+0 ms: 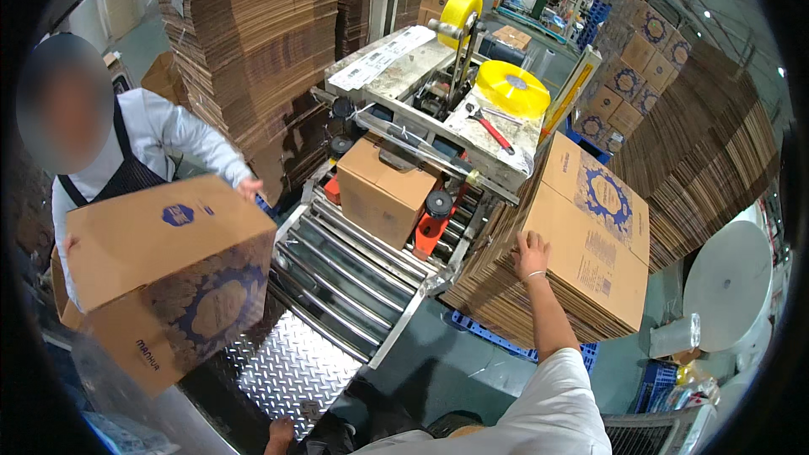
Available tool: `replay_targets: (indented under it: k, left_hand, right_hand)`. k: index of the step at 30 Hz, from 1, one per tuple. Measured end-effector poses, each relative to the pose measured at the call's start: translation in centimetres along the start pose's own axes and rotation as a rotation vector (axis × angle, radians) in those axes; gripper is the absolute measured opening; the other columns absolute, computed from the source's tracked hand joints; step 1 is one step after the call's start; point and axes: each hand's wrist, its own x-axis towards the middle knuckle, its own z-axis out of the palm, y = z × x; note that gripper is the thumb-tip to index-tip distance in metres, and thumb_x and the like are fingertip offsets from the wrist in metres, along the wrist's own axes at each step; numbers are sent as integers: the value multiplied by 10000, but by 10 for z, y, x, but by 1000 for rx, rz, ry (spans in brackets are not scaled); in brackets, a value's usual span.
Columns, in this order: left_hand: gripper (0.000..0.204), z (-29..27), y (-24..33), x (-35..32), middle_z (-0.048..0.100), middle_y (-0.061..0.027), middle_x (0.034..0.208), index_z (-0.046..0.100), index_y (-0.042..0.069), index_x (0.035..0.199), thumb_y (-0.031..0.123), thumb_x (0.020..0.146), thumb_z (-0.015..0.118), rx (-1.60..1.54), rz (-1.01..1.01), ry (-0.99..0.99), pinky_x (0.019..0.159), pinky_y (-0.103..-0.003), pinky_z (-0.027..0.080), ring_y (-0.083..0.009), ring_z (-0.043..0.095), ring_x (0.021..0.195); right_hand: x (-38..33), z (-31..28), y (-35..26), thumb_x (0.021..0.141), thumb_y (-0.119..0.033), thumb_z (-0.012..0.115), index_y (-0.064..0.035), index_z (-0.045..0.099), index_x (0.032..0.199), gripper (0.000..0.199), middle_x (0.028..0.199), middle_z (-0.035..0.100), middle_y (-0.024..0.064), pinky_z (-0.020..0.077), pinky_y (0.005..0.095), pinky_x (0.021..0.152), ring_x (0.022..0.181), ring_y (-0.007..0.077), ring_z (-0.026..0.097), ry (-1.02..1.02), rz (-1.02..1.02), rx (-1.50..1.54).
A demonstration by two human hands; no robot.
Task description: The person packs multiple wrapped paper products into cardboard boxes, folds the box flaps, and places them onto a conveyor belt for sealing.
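My right hand (532, 254), with a thin band at the wrist, rests at the left edge of the top flattened carton (594, 240) on a tall stack. Its fingers look slightly apart and bent at the carton's edge. Only part of my left hand (281, 430) shows, low by the lower edge near the diamond-pattern metal plate (299, 371); its fingers cannot be made out. Ahead, a closed brown box (383, 194) sits on the roller conveyor (345, 274) at the mouth of the taping machine (421, 147), apart from both hands.
At left, a co-worker in a white top and dark apron holds a large printed box (173, 278). Yellow tape rolls (511, 88) and a red-handled wrench (490, 131) are on the machine. Stacked flat cardboard (253, 42) rises behind; a blue pallet (489, 333) lies under my stack.
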Motion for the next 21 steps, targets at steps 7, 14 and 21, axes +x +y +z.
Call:
replay_targets:
  k: [7,14,21]
  left_hand:
    - [250,-157,90,167,600,-59,748,573,11,1024,171,832,592,-1234,-778,-26,579,-255,456,-112,550,645]
    - [311,-125,85,120,638,-117,768,614,-14,948,235,764,642,-848,-805,-172,656,-290,480,-171,601,704]
    - [369,-104,64,91,646,-117,758,600,-13,999,259,754,646,-782,-916,-211,594,-296,499,-168,616,629]
  right_hand:
    - [-19,-17,30,711,-182,627,-192,483,1087,403,1082,464,119,288,568,917,1066,303,431,59,-107,-11]
    - [-34,-52,70,722,-119,574,-216,529,1077,371,1053,516,103,358,481,890,1035,270,483,-231,-56,-40]
    - [-35,-55,64,755,-211,577,-269,570,1082,333,1079,524,66,379,445,877,1048,241,484,-394,-139,-224]
